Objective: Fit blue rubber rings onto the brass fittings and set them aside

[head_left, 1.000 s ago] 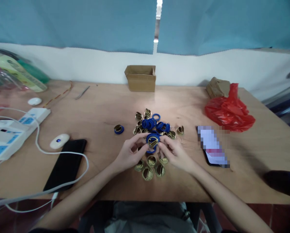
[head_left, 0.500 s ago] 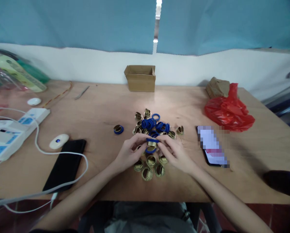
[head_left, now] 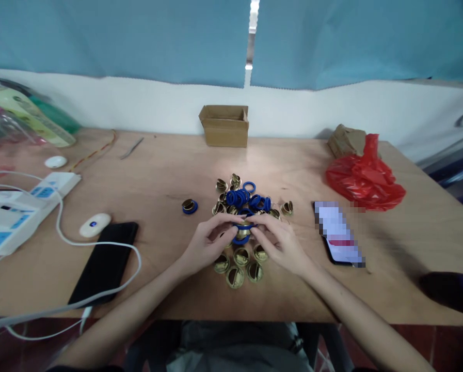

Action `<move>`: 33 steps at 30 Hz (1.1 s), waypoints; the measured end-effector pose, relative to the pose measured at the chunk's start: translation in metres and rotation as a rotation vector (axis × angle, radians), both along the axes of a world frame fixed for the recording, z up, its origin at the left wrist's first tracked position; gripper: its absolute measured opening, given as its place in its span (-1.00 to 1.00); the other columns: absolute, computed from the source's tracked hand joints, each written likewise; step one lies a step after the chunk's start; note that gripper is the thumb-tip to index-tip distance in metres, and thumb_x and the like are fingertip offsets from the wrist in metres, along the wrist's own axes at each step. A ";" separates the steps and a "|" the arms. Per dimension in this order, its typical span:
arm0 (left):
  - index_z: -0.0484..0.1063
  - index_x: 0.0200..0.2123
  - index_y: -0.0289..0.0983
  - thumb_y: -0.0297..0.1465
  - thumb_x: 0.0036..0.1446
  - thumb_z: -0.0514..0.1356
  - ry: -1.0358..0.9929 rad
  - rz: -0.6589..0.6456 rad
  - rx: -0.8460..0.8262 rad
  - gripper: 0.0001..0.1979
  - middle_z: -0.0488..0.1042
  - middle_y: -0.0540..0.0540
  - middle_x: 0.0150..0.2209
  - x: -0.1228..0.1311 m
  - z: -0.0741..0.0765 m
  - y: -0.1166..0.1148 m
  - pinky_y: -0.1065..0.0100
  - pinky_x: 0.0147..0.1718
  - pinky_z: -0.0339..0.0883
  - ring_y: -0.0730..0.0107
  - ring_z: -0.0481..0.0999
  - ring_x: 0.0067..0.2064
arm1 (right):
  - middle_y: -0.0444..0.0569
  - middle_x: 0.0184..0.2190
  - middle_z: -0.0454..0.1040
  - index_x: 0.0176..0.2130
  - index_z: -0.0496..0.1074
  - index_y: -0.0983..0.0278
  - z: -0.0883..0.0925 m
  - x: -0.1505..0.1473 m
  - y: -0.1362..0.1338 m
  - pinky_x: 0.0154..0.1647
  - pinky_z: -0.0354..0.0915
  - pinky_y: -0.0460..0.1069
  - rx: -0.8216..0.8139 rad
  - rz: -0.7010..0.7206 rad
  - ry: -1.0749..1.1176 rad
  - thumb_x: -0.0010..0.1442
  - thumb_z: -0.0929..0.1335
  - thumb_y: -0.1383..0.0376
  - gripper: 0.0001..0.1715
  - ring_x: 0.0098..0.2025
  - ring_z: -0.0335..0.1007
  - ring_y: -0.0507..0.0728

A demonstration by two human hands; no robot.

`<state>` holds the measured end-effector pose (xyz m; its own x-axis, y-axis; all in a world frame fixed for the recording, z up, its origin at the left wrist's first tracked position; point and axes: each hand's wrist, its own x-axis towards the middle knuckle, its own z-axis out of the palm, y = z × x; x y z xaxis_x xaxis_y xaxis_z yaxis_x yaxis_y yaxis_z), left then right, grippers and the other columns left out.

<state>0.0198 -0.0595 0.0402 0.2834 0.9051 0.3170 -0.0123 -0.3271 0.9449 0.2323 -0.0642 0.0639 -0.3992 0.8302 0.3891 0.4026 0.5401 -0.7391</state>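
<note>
Between the fingertips of both hands is a round brass fitting [head_left: 244, 233] with a blue ring [head_left: 239, 227] around it. My left hand [head_left: 206, 242] pinches its left side, and my right hand [head_left: 282, 244] pinches its right side. Another blue ring [head_left: 240, 240] shows just below the held piece. Several loose brass fittings [head_left: 235, 277] lie on the table nearer to me. Beyond my fingers is a pile of blue rings [head_left: 237, 197] mixed with more brass fittings [head_left: 221, 185]. Off to the left, a brass fitting leans on a blue ring [head_left: 190, 207].
An open cardboard box [head_left: 226, 135] stands at the back of the wooden table [head_left: 157, 175]. On the right lie a lit phone [head_left: 337, 232] and a red plastic bag [head_left: 365, 181]. A black phone [head_left: 105, 263], white cable [head_left: 138, 258] and power strip [head_left: 61, 181] occupy the left.
The blue ring was at the upper edge of the held brass fitting; now brass shows above it as well as below. Both hands have stayed nearly in place.
</note>
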 end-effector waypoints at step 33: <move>0.44 -0.21 -0.25 -0.25 0.17 0.34 -0.206 0.138 -0.297 -0.77 0.61 -0.19 -0.03 0.000 -0.005 0.009 0.22 -0.03 0.48 0.22 0.59 0.02 | -0.04 -0.45 0.55 -0.23 0.43 0.27 0.010 0.070 0.029 -0.48 0.06 -0.03 -0.282 -0.068 -0.707 0.20 0.41 0.34 -0.91 -0.46 0.41 0.12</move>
<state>0.0197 -0.0508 0.0348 0.1101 0.9913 0.0726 -0.1869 -0.0511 0.9811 0.3023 -0.0354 0.0739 -0.4186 0.8920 -0.1708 0.8570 0.3257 -0.3994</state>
